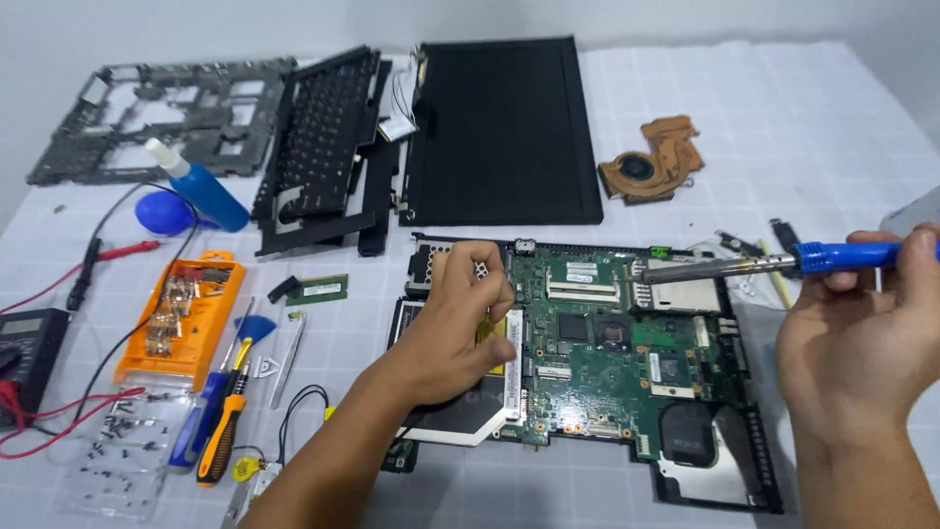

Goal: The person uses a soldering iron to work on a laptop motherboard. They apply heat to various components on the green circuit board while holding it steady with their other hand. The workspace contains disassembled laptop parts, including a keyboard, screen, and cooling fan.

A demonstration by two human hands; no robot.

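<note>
The right hand [862, 333] grips a blue-handled soldering iron [774, 263] over the green circuit board [607, 343], while the left hand [460, 328], fingers curled on nothing, rests at its left edge.

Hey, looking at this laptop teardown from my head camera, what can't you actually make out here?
- Head view: whatever the left hand pinches at the green motherboard; its own fingers cover it.
- Soldering iron: handle end cut off by the right edge, past the right hand.
- Small screws in the clear tray: too small to tell types.
- Multimeter: cut off by the left edge.
</note>
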